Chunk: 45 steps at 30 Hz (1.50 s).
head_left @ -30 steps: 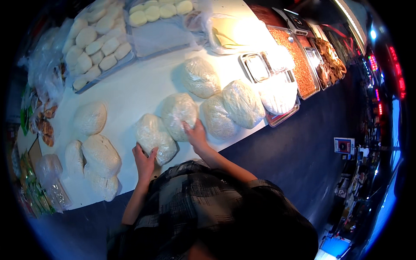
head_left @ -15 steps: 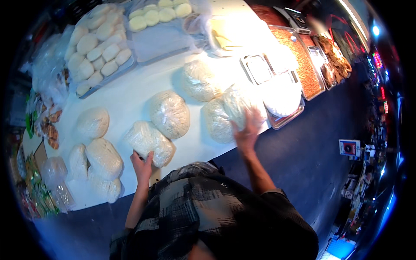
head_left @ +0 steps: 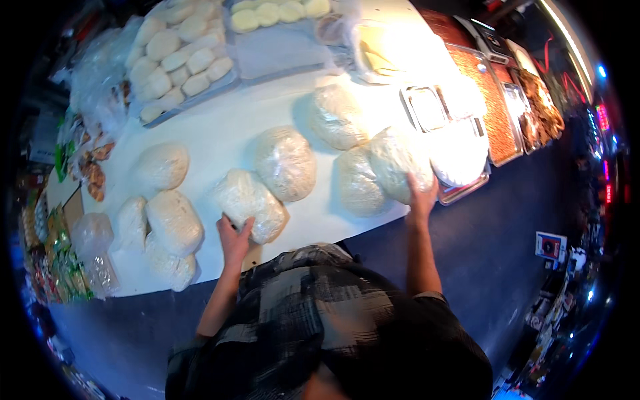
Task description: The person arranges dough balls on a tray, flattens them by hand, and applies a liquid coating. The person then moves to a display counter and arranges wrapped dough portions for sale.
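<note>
Several clear plastic bags packed with pale dough lie on the white table. My left hand (head_left: 236,239) grips the near left edge of one dough bag (head_left: 252,203), thumb on its near side and fingers partly hidden. Behind that one sits a rounder dough bag (head_left: 285,163). To the right, my right hand (head_left: 421,192) holds the near right side of another dough bag (head_left: 399,159), which leans on a neighbouring dough bag (head_left: 360,181). One more dough bag (head_left: 337,115) stands behind them.
More dough bags (head_left: 175,221) lie at the left. A tray of white rounds (head_left: 167,119) stands at the back left. Metal trays (head_left: 427,109) and a long tray of orange-brown food (head_left: 490,100) are at the right. The table's near edge (head_left: 320,248) runs by my body.
The view has shifted, so the table sits further left. My right hand has moved down from the top of its dough bag to its near right side. The left hand keeps its hold.
</note>
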Each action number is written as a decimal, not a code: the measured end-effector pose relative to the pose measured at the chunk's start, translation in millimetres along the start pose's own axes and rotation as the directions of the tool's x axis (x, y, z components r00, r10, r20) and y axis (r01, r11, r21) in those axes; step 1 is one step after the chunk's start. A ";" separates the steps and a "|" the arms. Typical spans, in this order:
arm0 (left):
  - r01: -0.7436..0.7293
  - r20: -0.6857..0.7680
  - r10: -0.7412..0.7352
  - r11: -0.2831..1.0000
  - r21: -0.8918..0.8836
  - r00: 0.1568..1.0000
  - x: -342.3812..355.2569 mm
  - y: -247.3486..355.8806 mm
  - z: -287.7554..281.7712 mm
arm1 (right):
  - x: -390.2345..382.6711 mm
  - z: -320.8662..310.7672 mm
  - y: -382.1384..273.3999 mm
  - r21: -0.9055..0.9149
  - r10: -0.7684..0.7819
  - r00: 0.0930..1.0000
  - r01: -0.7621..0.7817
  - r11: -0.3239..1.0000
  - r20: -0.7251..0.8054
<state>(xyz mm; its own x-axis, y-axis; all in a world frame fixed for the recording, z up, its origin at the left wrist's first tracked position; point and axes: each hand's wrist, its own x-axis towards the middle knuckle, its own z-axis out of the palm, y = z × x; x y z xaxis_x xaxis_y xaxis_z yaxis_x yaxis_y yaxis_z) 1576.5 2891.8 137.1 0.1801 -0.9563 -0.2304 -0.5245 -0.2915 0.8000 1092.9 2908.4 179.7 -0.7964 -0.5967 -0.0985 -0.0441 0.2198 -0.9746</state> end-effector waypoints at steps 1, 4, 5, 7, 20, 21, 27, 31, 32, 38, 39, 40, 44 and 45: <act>-0.016 -0.004 0.016 0.999 0.047 1.000 -0.4 1.0 -0.2 | 1.2 1.3 0.1 0.147 0.087 0.994 -0.095 0.985 0.060; -0.026 -0.017 0.027 0.997 0.077 0.999 -1.1 7.1 -4.3 | -15.2 9.8 -18.1 0.285 0.480 0.869 -0.494 0.821 0.122; -0.027 -0.016 0.028 0.998 0.062 0.999 -0.9 9.3 -2.6 | -16.7 9.2 -18.2 0.258 0.520 0.847 -0.530 0.808 0.110; -0.028 -0.033 0.029 0.999 0.030 0.999 -1.6 10.6 -2.6 | -14.1 6.7 -7.5 0.300 0.519 0.838 -0.545 0.783 0.169; -0.022 -0.090 0.025 0.999 0.035 0.996 -12.2 22.3 -8.6 | -4.1 -1.1 -1.9 0.182 0.529 0.827 -0.560 0.809 0.190; -0.015 -0.079 0.018 0.999 0.035 0.997 -14.1 24.7 -13.0 | -3.9 -2.7 1.9 0.182 0.535 0.822 -0.566 0.804 0.195; -0.369 -0.196 0.557 0.735 0.569 0.807 -59.7 -20.5 -103.1 | 0.3 -6.3 -4.6 0.154 0.538 0.822 -0.565 0.810 0.185; -0.091 -0.182 0.351 0.636 0.766 0.918 -67.4 -79.0 -174.5 | -4.6 -1.2 -9.3 0.120 0.555 0.813 -0.577 0.808 0.177; -0.078 -0.155 0.310 0.623 0.778 0.938 -63.0 -81.5 -187.5 | -4.5 -1.9 -9.5 0.117 0.545 0.816 -0.571 0.813 0.194; 0.039 -0.167 0.148 0.624 0.781 0.975 -23.9 -99.2 -236.4 | -4.7 -4.0 -16.0 0.029 0.540 0.819 -0.555 0.831 0.196; 0.063 -0.172 0.117 0.623 0.780 0.978 -19.2 -103.2 -243.3 | -4.8 -4.4 -15.0 0.024 0.542 0.817 -0.556 0.831 0.195; 0.080 -0.181 0.099 0.624 0.777 0.979 -13.6 -104.4 -249.6 | -6.5 -5.9 -14.3 0.022 0.545 0.817 -0.559 0.829 0.188; 0.094 -0.098 -0.030 0.643 0.760 0.995 8.7 -85.4 -259.2 | -7.0 -8.7 -2.5 0.052 0.536 0.822 -0.554 0.831 0.192; -0.041 -0.054 0.115 0.692 0.721 0.992 21.4 -68.3 -253.5 | 2.2 -15.8 8.3 0.050 0.565 0.807 -0.580 0.813 0.173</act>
<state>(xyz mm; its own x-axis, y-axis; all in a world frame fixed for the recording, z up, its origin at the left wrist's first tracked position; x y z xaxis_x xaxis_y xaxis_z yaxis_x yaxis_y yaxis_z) 1827.1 2897.2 218.0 0.1632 -0.9808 -0.1073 -0.9701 -0.1793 0.1635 1081.2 2921.1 174.6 -0.5633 -0.4911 -0.6645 0.4559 0.4860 -0.7456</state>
